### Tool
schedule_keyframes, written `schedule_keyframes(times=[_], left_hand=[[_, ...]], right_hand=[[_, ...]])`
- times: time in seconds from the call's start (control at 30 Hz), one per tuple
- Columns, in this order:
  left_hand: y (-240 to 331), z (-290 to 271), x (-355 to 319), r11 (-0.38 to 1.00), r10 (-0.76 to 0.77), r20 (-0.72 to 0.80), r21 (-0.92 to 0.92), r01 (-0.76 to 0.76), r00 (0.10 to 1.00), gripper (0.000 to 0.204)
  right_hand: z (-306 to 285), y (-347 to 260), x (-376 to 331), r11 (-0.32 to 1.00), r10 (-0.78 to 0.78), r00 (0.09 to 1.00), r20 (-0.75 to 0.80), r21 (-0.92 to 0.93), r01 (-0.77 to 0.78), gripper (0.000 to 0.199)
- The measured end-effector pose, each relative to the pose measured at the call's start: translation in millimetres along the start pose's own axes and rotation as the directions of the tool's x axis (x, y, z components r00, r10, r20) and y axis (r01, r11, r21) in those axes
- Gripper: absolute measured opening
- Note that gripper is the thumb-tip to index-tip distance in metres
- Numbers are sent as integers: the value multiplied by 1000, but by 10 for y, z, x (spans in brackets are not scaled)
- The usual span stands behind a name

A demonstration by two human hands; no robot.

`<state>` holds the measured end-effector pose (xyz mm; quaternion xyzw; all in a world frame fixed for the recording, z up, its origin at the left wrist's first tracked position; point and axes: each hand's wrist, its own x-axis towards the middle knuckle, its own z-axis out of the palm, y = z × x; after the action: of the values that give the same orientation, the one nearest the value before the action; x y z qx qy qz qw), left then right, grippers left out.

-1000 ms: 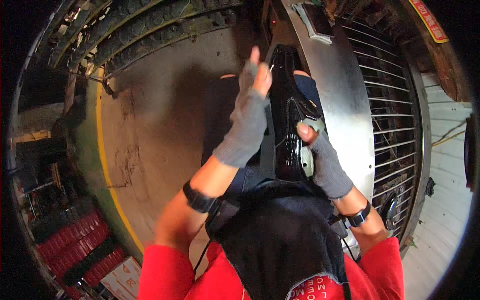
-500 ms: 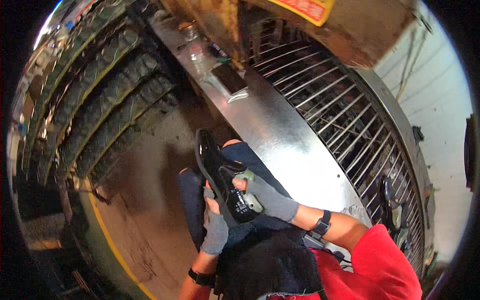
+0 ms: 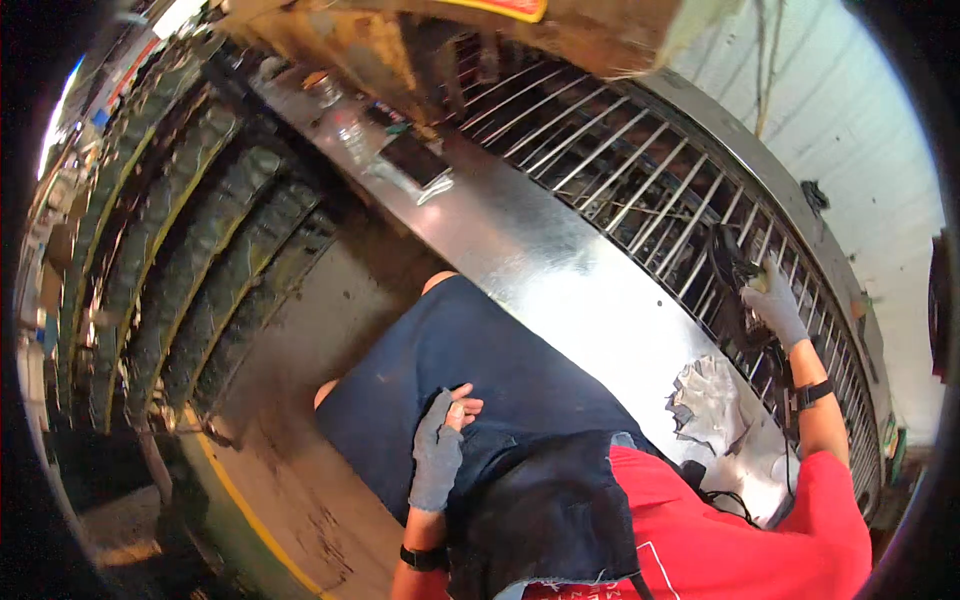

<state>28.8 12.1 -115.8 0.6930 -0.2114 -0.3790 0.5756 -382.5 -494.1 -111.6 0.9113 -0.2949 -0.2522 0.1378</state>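
My right hand (image 3: 775, 302), in a grey fingerless glove, reaches over the metal rack at the right. Its fingers are closed on a black shoe (image 3: 728, 256), whose toe points up and away; part of the shoe is hidden by the hand. Under and beside that hand lie other dark shapes on the bars, too dim to make out. My left hand (image 3: 437, 455), gloved alike, rests above my lap with its fingers loosely apart and nothing in them. Below it are my dark blue trousers (image 3: 390, 370) and a black apron (image 3: 545, 515).
A shiny metal ledge (image 3: 590, 290) runs along the barred rack (image 3: 600, 150). On it lie a crumpled grey cloth (image 3: 708, 402), a dark flat object (image 3: 412, 160) and a clear bottle (image 3: 348, 135). Tiered shelves (image 3: 200, 230) of dark, shoe-like shapes stand at the left.
My right hand has moved from my lap to the rack at the right and holds a black shoe there. My left hand no longer supports a shoe. The view has shifted rightward.
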Motion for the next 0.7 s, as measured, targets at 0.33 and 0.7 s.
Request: schedule_keyframes(times=[0.33,0.7], left_hand=[[375,479,257,556,-39,362,782,-281,931,33],[371,799,925,494,-665,-96,687,532,741,70]], right_hand=[[-1686,-2645,596,-726,-348,892,-289,685,-61,53],[-920,-2732,1363,-565,1,803,-595,662,492,46]])
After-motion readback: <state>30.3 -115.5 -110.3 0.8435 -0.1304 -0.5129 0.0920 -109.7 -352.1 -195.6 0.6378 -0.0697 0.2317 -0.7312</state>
